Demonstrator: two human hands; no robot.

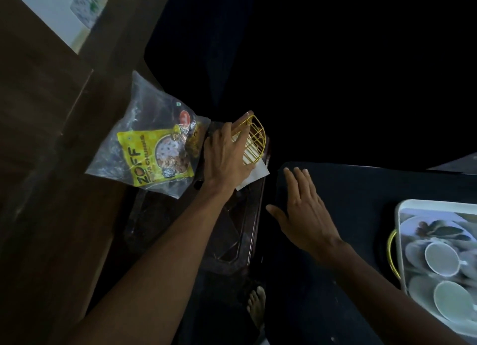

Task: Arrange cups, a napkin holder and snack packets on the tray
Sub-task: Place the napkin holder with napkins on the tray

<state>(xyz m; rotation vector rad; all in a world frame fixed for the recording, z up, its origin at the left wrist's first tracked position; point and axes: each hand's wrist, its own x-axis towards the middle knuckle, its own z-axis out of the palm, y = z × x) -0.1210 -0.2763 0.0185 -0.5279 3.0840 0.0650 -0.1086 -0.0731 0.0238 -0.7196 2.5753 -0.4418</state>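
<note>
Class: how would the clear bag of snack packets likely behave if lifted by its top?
Probably floppy: the clear bag is thin, crumpled film. Likely light for its size: mostly air and a few snack packets, which may shift inside.

We look on a dim room: a brown wooden panel [38, 138] fills the left, a pale wall [51, 9] bearing a paper sheet [86, 5] shows top left, and a black-covered desk [348, 190] lies right.

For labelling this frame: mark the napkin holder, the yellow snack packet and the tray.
napkin holder [256, 135], head view, on its yellow wire grid.
yellow snack packet [154, 156], head view, on its printed front.
tray [399, 228], head view, on its white rim.
</note>
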